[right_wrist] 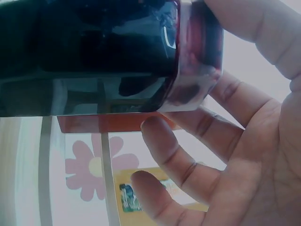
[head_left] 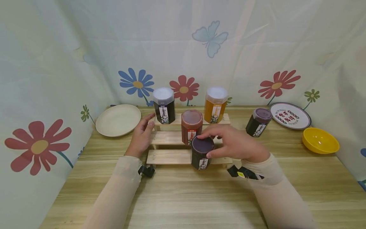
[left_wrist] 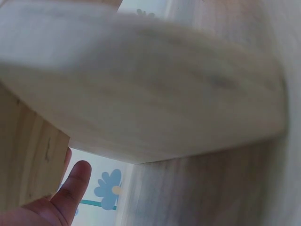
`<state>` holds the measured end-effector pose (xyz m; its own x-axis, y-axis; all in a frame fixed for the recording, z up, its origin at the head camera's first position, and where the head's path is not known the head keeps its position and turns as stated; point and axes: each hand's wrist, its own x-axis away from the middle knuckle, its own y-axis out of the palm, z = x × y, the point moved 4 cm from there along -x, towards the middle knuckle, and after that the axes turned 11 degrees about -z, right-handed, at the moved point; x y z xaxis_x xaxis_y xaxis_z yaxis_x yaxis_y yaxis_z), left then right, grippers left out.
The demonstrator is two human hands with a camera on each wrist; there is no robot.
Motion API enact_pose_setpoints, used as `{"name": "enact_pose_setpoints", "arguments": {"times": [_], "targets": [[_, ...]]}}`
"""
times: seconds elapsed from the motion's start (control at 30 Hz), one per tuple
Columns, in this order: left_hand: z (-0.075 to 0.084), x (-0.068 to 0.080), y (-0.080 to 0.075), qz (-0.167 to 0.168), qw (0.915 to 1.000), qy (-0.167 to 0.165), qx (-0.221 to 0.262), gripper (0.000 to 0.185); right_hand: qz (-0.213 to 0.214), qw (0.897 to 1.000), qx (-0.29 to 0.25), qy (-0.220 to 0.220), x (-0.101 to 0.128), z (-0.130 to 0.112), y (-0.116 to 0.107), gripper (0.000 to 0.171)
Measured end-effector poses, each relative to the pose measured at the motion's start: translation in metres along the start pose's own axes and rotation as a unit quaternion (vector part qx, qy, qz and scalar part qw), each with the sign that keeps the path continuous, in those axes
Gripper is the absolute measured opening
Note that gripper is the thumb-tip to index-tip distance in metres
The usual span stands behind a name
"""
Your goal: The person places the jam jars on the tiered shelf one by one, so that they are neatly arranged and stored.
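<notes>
A three-step wooden stand (head_left: 168,157) stands on the table. My right hand (head_left: 233,143) holds a dark jar (head_left: 200,157) by its lid, thumb and forefinger on opposite sides, at the lowest step. In the right wrist view the dark jar (right_wrist: 94,56) fills the top, the other fingers loosely bent below it. Whether its base touches the step cannot be told. My left hand (head_left: 141,135) lies along the stand's left end, fingers extended, without a jar. The left wrist view shows the thumb (left_wrist: 73,190) beside the wood. Behind the held jar, a red-brown jar (head_left: 187,132) stands on the middle step.
On the top step are a black jar (head_left: 166,111) at left and an orange jar (head_left: 214,109) at right. Another dark jar (head_left: 257,125) stands on the table to the right, near a patterned plate (head_left: 297,123) and a yellow bowl (head_left: 320,143). A cream plate (head_left: 118,121) lies back left.
</notes>
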<state>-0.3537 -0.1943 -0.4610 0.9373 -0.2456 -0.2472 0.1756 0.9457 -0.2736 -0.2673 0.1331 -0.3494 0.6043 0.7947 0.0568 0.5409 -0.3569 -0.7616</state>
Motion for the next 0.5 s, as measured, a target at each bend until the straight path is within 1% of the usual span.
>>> {"name": "enact_pose_setpoints", "arguments": {"times": [0.07,0.33,0.5], "targets": [[0.0,0.0,0.0,0.001,1.0,-0.002,-0.001,0.048,0.002,1.0,0.007,0.0,-0.001,-0.002,0.002,0.053],[0.0,0.0,0.0,0.0,1.0,-0.004,-0.002,0.049,0.029,0.999,0.026,-0.026,-0.007,-0.009,0.007,0.053],[0.0,0.0,0.0,-0.001,1.0,-0.003,-0.003,0.049,0.029,0.998,0.031,-0.035,-0.009,-0.012,0.009,0.054]]}}
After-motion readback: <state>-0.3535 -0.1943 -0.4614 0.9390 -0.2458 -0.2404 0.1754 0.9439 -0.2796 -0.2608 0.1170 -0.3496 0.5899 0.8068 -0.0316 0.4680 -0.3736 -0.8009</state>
